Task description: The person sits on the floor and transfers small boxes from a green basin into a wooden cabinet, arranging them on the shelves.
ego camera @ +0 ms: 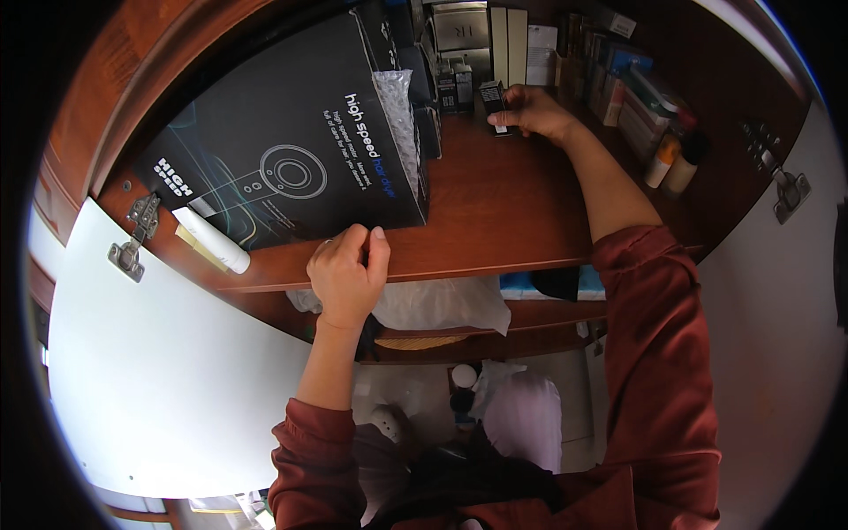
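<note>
My right hand grips a small black carton with white print between thumb and fingers, at the back of the wooden shelf. Just left of that carton stand small dark boxes. My left hand is at the shelf's front edge, its fingers curled and nothing visible in them. Directly behind it is a large black hair dryer box, with bubble wrap showing along its right side. A white tube lies at the box's front left corner.
Boxes and cartons line the shelf's right side, with an orange-capped bottle before them. White cabinet doors stand open on both sides on metal hinges. Below, a lower shelf holds a translucent plastic bag.
</note>
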Demonstrator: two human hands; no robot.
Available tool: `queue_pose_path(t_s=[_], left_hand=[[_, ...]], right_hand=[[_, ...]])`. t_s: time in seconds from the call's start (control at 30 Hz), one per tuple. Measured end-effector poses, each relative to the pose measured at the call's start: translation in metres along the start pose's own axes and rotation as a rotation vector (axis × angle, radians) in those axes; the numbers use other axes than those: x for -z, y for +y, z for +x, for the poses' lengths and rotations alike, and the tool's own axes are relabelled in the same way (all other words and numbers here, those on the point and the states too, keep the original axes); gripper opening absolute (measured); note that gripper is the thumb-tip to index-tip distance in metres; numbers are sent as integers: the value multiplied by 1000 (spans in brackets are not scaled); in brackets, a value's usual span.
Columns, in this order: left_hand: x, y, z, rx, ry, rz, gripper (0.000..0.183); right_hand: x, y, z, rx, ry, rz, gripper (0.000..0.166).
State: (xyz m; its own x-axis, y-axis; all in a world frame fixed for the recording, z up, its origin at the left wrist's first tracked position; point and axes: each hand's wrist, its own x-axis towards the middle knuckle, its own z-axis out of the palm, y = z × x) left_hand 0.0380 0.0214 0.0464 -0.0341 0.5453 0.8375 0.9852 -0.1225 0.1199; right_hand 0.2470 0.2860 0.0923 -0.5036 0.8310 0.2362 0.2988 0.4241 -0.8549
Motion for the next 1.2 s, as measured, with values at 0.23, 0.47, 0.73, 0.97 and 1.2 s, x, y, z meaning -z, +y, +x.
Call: queue_pose_path(t_s=[0.23, 0.47, 0.73, 0.97, 1.2], left_hand=[[-1, 2, 2, -12, 16, -13, 29], [-2, 1, 1, -8, 12, -20, 29], [-3, 2, 1, -9, 23, -30, 29], [-1, 0, 0, -7, 26, -41, 27], [-1, 0, 1, -28, 24, -12, 25]], right_hand=[[6, 24, 20, 200, 122, -95, 44], [5, 16, 12, 328, 178, -322, 49], [-21, -6, 19, 138, 348, -137, 46], [-77, -12, 35, 100, 496, -272, 55], [-80, 8, 45, 371, 444, -162, 52]])
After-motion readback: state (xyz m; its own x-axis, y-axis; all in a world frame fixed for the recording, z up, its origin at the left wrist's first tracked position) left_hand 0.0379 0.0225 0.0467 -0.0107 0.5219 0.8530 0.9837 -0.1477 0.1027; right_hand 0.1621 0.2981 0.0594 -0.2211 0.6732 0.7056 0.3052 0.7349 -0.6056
